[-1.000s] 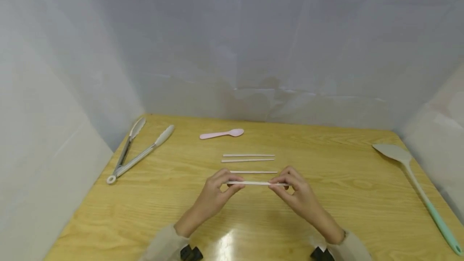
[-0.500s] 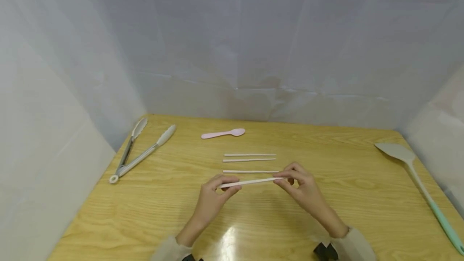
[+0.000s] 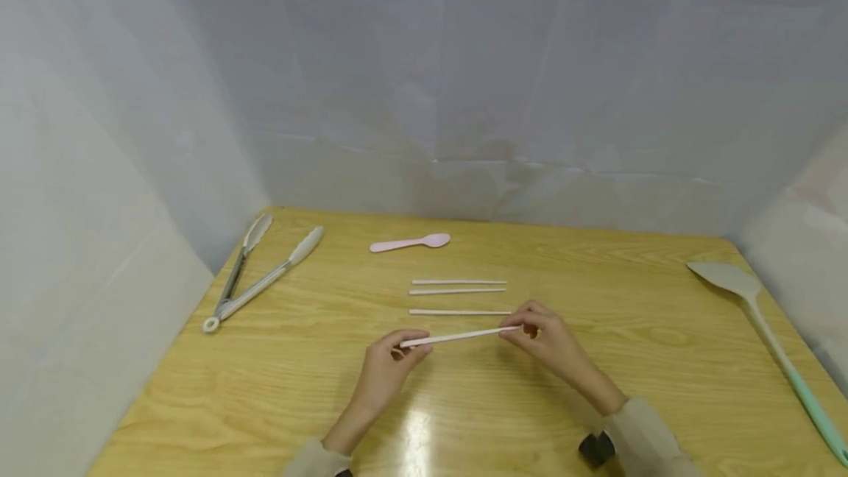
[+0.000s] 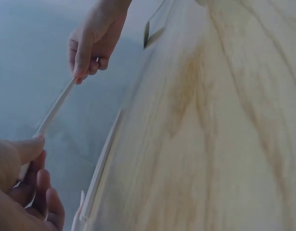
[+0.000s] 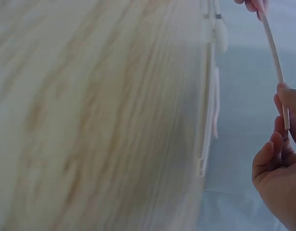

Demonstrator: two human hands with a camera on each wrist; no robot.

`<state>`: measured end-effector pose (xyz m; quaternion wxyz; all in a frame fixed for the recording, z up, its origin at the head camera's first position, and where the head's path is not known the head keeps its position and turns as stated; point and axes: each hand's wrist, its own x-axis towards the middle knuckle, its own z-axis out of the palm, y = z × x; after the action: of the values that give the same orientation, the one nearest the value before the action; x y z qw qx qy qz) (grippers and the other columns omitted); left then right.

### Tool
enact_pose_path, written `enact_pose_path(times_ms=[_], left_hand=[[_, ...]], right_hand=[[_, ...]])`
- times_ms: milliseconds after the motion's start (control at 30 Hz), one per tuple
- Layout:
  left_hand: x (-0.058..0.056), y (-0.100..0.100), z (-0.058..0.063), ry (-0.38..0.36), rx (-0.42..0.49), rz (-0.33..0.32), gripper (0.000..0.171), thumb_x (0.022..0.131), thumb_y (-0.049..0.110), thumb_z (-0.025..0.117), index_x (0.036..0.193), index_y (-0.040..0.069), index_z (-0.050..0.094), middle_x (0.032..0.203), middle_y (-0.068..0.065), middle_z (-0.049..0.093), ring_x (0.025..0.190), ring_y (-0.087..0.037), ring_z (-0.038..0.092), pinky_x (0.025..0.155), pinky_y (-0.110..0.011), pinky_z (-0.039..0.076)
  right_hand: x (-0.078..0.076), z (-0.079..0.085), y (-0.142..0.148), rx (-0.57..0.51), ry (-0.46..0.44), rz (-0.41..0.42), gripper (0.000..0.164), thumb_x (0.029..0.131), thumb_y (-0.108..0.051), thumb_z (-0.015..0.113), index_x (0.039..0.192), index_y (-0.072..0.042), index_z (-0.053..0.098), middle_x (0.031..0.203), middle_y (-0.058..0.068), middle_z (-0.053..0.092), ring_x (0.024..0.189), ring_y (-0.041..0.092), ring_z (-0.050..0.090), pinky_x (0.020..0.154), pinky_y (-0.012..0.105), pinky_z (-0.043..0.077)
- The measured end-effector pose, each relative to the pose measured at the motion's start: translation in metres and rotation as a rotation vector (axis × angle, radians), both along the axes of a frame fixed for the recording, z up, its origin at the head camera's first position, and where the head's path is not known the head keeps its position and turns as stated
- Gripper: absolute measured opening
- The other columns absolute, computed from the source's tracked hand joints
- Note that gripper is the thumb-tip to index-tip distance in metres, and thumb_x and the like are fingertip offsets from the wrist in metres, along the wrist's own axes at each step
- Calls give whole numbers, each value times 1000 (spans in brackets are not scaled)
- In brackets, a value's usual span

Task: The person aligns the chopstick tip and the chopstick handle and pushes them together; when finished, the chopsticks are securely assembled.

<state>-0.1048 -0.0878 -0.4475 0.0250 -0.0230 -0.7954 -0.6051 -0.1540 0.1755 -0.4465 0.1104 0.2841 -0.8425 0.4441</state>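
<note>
Between my two hands a pale chopstick is held up crosswise, its left end a little lower in the head view. My left hand pinches the thicker end between thumb and fingers. The thin end is pinched by my right hand, whose fingertips cover the tip. Just beyond, a single chopstick lies on the table, and farther back a pair of chopsticks lies side by side. In the right wrist view the held chopstick runs from one hand to the other, off the tabletop.
A pink spoon lies at the back of the wooden table. Metal tongs lie spread at the left. Along the right edge lies a spatula with a mint-green handle. Pale sheeting walls in the back and sides.
My hands have moved apart along the chopstick, the left one toward its thick end. The chopstick has gone from level to slightly tilted. The things on the table stay put.
</note>
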Motion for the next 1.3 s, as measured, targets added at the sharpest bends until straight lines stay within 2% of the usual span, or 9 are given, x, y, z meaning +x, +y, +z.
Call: enact_pose_path(times_ms=[133, 333, 433, 533, 667, 900, 1133, 1300], left_hand=[[-8, -4, -7, -4, -63, 4, 25, 83, 17, 71, 102, 2, 70, 83, -8, 67, 69, -8, 54, 59, -17, 46], [-22, -11, -19, -12, -140, -33, 22, 85, 17, 70, 102, 5, 71, 99, -9, 69, 83, -13, 58, 70, -22, 48], [-28, -14, -22, -24, -141, -51, 19, 84, 16, 70, 101, 7, 72, 91, -6, 68, 78, -11, 54, 68, -21, 45], [-33, -16, -24, -6, -160, -58, 17, 84, 16, 71, 99, 8, 73, 84, -4, 65, 73, -9, 51, 65, -21, 44], [-37, -18, -24, 19, -213, -63, 16, 84, 16, 71, 98, 8, 73, 84, -3, 63, 74, -10, 49, 66, -21, 43], [-45, -18, -25, 81, -313, -74, 12, 83, 12, 71, 93, 7, 74, 76, -1, 58, 70, -10, 46, 63, -21, 40], [-48, -18, -25, 75, -363, -95, 11, 82, 12, 72, 91, 6, 73, 79, -3, 61, 73, -11, 48, 64, -22, 40], [-49, -18, -26, 69, -371, -88, 11, 82, 13, 72, 90, 6, 74, 81, -4, 61, 74, -12, 48, 65, -23, 40]], right_hand=[[-12, -10, 2, 26, -23, 46, 8, 79, -4, 73, 87, -6, 73, 76, -3, 56, 63, 2, 40, 54, 18, 37], [-24, -21, 4, 80, -139, 22, 10, 80, -10, 73, 88, -6, 73, 77, -5, 56, 65, 2, 41, 55, 19, 38], [-28, -24, 3, 97, -188, 0, 12, 81, -15, 73, 90, -7, 73, 77, -5, 55, 65, 3, 41, 56, 20, 38], [-30, -27, 2, 95, -234, -15, 14, 82, -18, 73, 91, -8, 73, 76, -4, 55, 65, 5, 41, 57, 20, 38], [-30, -33, 1, 86, -264, -42, 15, 82, -21, 73, 91, -9, 73, 80, -2, 56, 68, 6, 43, 59, 20, 39], [-31, -40, -2, 106, -262, -91, 18, 82, -26, 73, 91, -10, 74, 79, -1, 55, 69, 8, 43, 62, 21, 40], [-32, -41, -3, 129, -242, -95, 17, 82, -26, 73, 89, -10, 74, 81, -2, 56, 72, 7, 46, 65, 22, 43], [-33, -43, -3, 140, -220, -104, 13, 80, -21, 75, 87, -9, 74, 80, -2, 57, 72, 7, 47, 64, 22, 43]])
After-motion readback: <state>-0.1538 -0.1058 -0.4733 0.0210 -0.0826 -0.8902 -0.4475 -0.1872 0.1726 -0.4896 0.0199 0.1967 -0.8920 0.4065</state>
